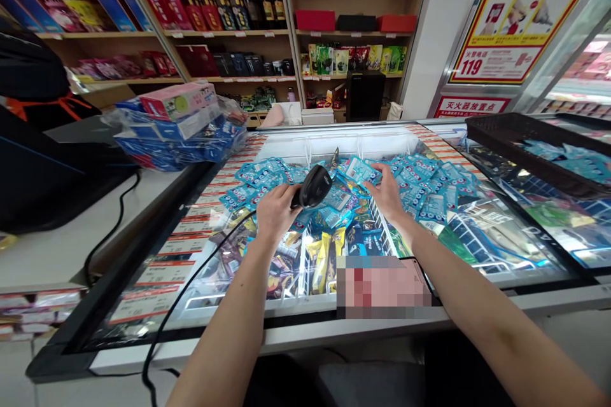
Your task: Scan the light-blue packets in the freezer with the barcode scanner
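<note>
A black corded barcode scanner (317, 187) is gripped in my left hand (277, 213), its head tilted toward the right. My right hand (387, 194) pinches a small blue packet (359, 170) by its right edge, with the printed side facing up. The packet is a short way from the scanner head, not touching it. Beneath both hands, many similar blue packets (422, 181) lie spread in two groups on the glass top of a chest freezer (229, 235). Yellow-wrapped goods (324, 254) show through the glass inside wire baskets.
A blurred-out phone-like slab (386, 286) lies on the freezer's front edge. The scanner's black cable (191, 280) runs down to the left. Plastic-wrapped boxes (181, 124) stand at the back left. A dark brown tray (539, 152) with blue packets sits at right; stocked shelves (229, 32) stand behind.
</note>
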Motion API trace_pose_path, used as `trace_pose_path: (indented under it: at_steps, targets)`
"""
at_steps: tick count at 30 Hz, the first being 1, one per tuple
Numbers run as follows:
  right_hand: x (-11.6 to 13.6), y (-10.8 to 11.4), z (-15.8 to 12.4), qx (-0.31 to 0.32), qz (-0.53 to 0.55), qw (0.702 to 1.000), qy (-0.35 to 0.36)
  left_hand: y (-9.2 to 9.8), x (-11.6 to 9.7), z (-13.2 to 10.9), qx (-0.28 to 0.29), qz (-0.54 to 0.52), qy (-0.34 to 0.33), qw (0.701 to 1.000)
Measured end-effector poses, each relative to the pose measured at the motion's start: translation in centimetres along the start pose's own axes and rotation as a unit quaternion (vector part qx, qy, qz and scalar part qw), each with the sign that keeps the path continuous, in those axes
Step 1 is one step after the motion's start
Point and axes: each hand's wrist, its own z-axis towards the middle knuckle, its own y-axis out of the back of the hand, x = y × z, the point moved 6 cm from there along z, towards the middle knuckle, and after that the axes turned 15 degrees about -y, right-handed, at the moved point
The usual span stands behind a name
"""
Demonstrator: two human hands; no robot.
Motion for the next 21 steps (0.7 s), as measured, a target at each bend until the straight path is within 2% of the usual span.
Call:
trace_pose_path:
  at_steps: [4,7,13,21]
  targets:
    - [-0.3,0.1,0.1,-0.013,0.024,1.0,-0.006,0.0,-1.2,0.5,0.012,-0.017,-0.05,0.999]
    - [-0.3,0.1,0.2,-0.017,0.023,1.0,-0.01,-0.2,-1.8,0.7,0.019,-0.022,-0.062,0.998]
    - [-0.4,0.1,0.3,-0.012,0.02,0.999,-0.038,-0.6,-2.2,0.7,0.041,-0.029,-0.052,0.997]
    - [-0.6,0.2,0.5,-0.017,0.011,0.999,-0.04,-0.6,-2.1,0.7,0.056,-0.029,-0.044,0.997]
